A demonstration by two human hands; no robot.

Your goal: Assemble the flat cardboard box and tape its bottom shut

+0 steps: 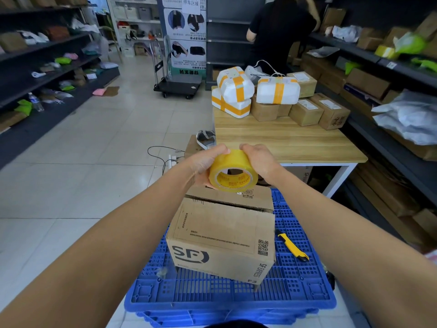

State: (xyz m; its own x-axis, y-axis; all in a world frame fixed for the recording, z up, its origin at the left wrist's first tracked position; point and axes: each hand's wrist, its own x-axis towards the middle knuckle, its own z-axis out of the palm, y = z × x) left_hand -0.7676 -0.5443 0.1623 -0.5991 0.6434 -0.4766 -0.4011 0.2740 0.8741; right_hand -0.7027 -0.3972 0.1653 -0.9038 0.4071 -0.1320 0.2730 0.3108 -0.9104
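Observation:
A brown cardboard box (222, 235) printed "SF" stands set up on a blue plastic pallet (295, 290). Its top flaps are folded in, with a gap between them. Above the box's far edge, both hands hold a roll of yellowish clear tape (233, 170). My left hand (205, 160) grips the roll's left side, fingers curled over the top. My right hand (259, 162) grips its right side. The roll's core faces me.
A yellow and black utility knife (292, 245) lies on the pallet right of the box. Behind stands a wooden table (283, 140) with wrapped parcels and small boxes. Shelves line both sides, a person stands at the back, and a trolley (178, 85) is on the tiled floor.

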